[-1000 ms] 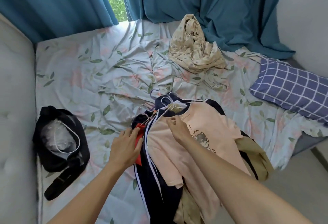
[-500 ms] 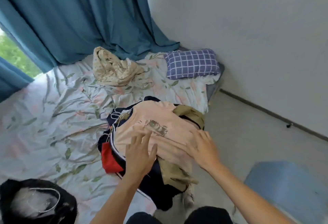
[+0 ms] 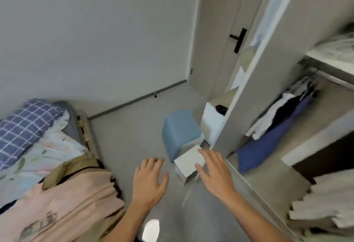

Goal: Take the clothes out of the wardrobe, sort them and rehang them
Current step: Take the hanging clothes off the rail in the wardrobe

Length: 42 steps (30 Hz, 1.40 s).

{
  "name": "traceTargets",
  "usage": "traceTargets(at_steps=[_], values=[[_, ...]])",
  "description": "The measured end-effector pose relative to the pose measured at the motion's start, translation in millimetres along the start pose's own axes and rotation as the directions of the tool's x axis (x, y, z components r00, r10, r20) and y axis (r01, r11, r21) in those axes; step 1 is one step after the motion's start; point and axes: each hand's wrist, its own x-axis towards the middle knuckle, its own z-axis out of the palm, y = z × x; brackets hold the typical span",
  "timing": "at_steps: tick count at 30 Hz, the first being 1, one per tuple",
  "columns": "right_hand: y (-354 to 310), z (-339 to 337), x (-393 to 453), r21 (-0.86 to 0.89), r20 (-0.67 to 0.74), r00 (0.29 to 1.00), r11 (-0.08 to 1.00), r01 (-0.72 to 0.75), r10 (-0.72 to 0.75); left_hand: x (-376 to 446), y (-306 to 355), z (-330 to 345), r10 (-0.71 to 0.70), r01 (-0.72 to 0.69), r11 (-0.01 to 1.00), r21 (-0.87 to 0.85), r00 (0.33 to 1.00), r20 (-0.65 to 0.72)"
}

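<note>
Both hands are out in front over the grey floor (image 3: pixel 134 126), and both are empty. The left hand (image 3: pixel 149 180) has its fingers spread wide, palm down, and touches nothing. The right hand (image 3: pixel 214 170) is spread wide too and holds nothing; its fingers show in front of a small white box (image 3: pixel 186 162), but I cannot tell if they touch it. The two hands are apart, with bare floor showing between them. The white box sits on the floor just beside a blue stool (image 3: pixel 180 130). A pile of clothes lies on the bed (image 3: pixel 47 146), at the bed's near edge by the floor. On top of the pile is a pink shirt (image 3: pixel 63 199) with a small picture on it. A tan piece of clothing (image 3: pixel 72 167) pokes out from under it, and some dark cloth shows at the edges. A blue checked pillow (image 3: pixel 24 123) lies at the far end of the bed, next to the wall. On the right is the wardrobe (image 3: pixel 298 117) with its door (image 3: pixel 254 80) open. More clothes hang inside it (image 3: pixel 287 113): white, black and blue ones, all a bit blurry. A folded light cloth (image 3: pixel 331 50) rests on the shelf above them. A room door with a black handle (image 3: pixel 238 40) is in the far corner.
</note>
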Motion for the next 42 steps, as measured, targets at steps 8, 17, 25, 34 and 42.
traceTargets(at_steps=[8,17,25,34,42], values=[[212,-118,-73,0.016,-0.228,0.908,0.934,-0.358,0.352,81,231,106,0.354,-0.345,0.934,-0.09,0.928,0.118],[369,-200,-102,0.017,-0.331,0.755,0.804,-0.594,0.565,136,411,187,0.534,-0.517,0.846,-0.132,0.817,0.218],[446,-232,-88,0.064,-0.434,0.56,0.644,-0.762,0.706,234,486,246,0.661,-0.615,0.75,-0.244,0.715,0.227],[521,-281,-101,0.141,-0.593,0.156,0.292,-0.946,0.79,352,556,287,0.573,-0.522,0.805,-0.28,0.807,0.144],[566,-291,-122,0.268,-0.416,0.044,0.169,-0.949,0.908,399,564,304,0.376,-0.287,0.913,-0.289,0.867,0.327]])
